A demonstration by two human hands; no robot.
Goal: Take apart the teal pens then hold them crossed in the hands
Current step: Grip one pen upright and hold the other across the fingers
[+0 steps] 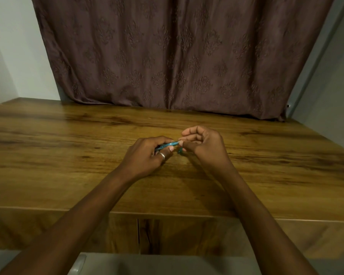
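Gripping teal pens (168, 145), left hand (147, 155) curls round them; right hand (203, 143) pinches their end, over the table's (68, 145) middle.

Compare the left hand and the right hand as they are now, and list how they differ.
The left hand wears a silver ring; the right hand shows none. The left hand curls its fingers round the barrel of the teal plastic pen; the right hand only pinches the pen's end. Both are bare, hold the same pen and are over the brown wooden table.
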